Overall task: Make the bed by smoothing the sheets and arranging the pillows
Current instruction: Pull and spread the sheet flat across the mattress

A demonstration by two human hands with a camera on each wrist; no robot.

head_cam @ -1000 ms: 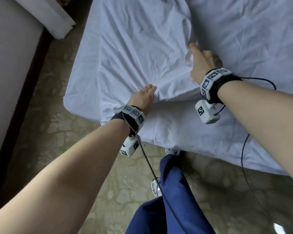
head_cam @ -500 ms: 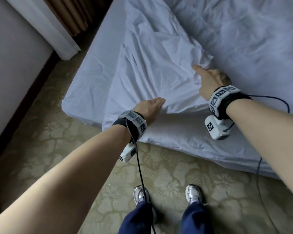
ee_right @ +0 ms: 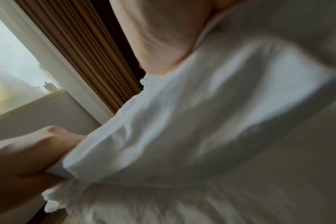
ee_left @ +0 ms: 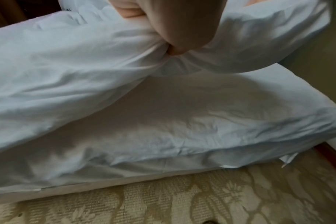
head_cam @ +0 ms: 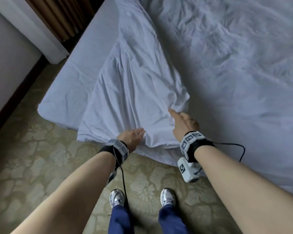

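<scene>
Now a white sheet (head_cam: 135, 92) is held up by both hands at the near left corner of the bed (head_cam: 243, 81). Its near edge is gripped by the left hand (head_cam: 132, 137), with the fingers (ee_left: 175, 30) curled tight around bunched cloth. Farther right, a fold is pinched by the right hand (head_cam: 183, 124). Below, a patterned carpet (head_cam: 32, 157) is seen.
</scene>
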